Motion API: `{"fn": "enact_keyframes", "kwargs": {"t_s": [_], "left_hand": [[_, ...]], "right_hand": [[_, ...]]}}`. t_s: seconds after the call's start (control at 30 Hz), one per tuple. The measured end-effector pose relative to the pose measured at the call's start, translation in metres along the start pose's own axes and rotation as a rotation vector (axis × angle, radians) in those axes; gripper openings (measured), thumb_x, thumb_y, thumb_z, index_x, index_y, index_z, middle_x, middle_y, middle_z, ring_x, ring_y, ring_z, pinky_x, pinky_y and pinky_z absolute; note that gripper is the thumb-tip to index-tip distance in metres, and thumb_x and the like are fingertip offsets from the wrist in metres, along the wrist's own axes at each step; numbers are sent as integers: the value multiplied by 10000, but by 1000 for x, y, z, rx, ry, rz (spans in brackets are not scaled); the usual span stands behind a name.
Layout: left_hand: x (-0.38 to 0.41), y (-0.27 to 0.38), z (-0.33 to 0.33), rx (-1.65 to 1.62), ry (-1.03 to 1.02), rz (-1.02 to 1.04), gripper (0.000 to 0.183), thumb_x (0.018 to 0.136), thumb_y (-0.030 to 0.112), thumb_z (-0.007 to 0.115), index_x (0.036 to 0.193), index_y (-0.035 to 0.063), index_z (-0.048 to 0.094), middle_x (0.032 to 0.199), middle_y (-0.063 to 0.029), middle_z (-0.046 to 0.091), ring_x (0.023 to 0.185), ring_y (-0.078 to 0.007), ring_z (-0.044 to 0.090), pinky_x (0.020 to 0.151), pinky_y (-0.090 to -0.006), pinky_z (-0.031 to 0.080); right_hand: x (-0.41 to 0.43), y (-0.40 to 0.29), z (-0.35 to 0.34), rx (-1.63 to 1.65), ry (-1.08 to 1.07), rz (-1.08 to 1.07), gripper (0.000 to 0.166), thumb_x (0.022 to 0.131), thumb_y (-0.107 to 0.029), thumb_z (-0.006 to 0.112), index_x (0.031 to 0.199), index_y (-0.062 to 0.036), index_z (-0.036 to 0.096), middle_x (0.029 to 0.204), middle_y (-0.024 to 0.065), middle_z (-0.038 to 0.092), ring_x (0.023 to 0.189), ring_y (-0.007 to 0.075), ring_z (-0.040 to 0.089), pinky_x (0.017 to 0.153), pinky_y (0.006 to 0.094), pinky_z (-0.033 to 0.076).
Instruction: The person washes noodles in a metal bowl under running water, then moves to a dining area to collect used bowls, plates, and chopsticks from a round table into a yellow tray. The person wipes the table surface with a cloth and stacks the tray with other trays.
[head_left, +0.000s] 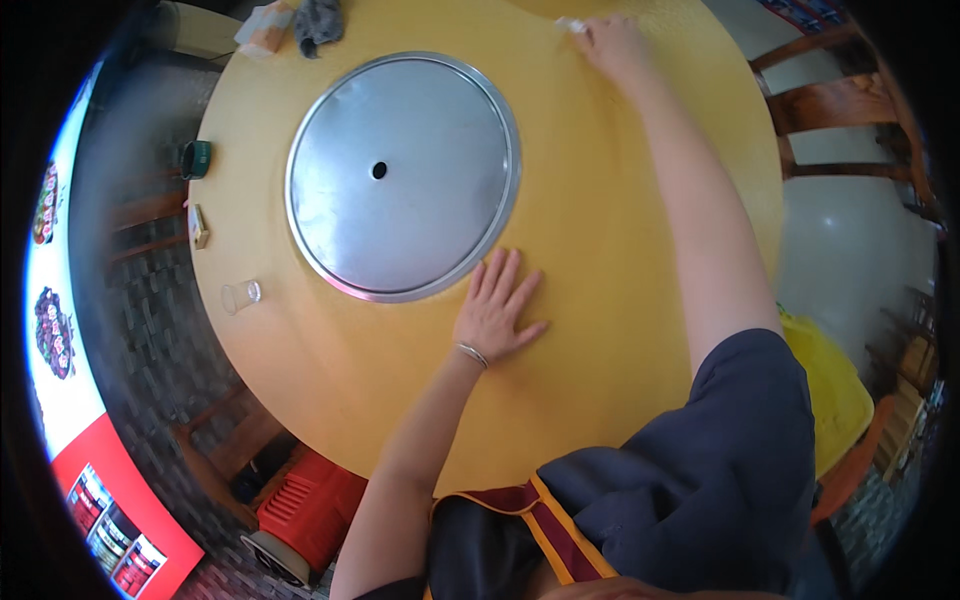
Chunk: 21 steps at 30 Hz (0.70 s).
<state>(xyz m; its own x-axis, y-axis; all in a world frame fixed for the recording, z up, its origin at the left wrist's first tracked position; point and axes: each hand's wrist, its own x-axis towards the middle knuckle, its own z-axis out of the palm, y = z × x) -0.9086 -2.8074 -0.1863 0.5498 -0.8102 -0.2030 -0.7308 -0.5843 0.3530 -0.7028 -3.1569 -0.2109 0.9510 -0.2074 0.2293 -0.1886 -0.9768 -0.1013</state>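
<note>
My left hand (495, 311) lies flat with spread fingers on the yellow round table (600, 375), its fingertips at the rim of the round metal plate (420, 210) set in the tabletop. A bracelet (472, 355) is on that wrist. My right arm is stretched to the far right part of the table, and my right hand (616, 46) is closed on a small white crumpled thing (571, 25), perhaps a tissue; only part of it shows past the fingers.
A clear cup (241, 297) lies on its side at the left, near a small box (199, 226) and a dark green container (196, 160). A grey cloth (319, 26) and a tissue pack (264, 30) lie at the far edge. Wooden chairs (836, 103) flank the table.
</note>
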Motion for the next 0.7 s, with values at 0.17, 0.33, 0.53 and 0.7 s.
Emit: {"fn": "enact_keyframes", "kwargs": {"t_s": [0.17, 0.33, 0.53, 0.7], "left_hand": [[0, 2, 1, 34, 51, -6, 706, 732, 487, 547, 1304, 130, 337, 1407, -159, 165, 1315, -311, 93, 1059, -446, 95], [-3, 6, 2, 106, 121, 24, 689, 755, 448, 541, 1315, 116, 313, 1406, -152, 174, 1313, -297, 109, 1063, -437, 96], [-3, 16, 11, 207, 225, 113, 640, 810, 452, 474, 1332, 134, 284, 1403, -148, 188, 1311, -294, 120, 1062, -416, 98], [-8, 22, 16, 391, 141, 120, 685, 813, 479, 457, 1353, 126, 228, 1408, -183, 134, 1313, -322, 78, 1054, -441, 98]], "right_hand": [[-207, 1, -55, 306, -32, -302, 201, 693, -135, 637, 876, -90, 566, 981, 128, 505, 907, 308, 491, 767, 386, 425], [-467, 75, -178, 226, -475, -221, 246, 652, -76, 626, 886, -84, 553, 979, 112, 508, 982, 318, 465, 827, 406, 405], [-589, 123, -259, -2, -239, 233, 268, 683, -65, 621, 939, -63, 540, 1050, 174, 477, 977, 349, 448, 823, 424, 383], [-605, 143, -221, -240, -127, 609, 425, 748, -246, 619, 1130, -101, 502, 1244, 174, 412, 1129, 371, 391, 916, 423, 347]]}}
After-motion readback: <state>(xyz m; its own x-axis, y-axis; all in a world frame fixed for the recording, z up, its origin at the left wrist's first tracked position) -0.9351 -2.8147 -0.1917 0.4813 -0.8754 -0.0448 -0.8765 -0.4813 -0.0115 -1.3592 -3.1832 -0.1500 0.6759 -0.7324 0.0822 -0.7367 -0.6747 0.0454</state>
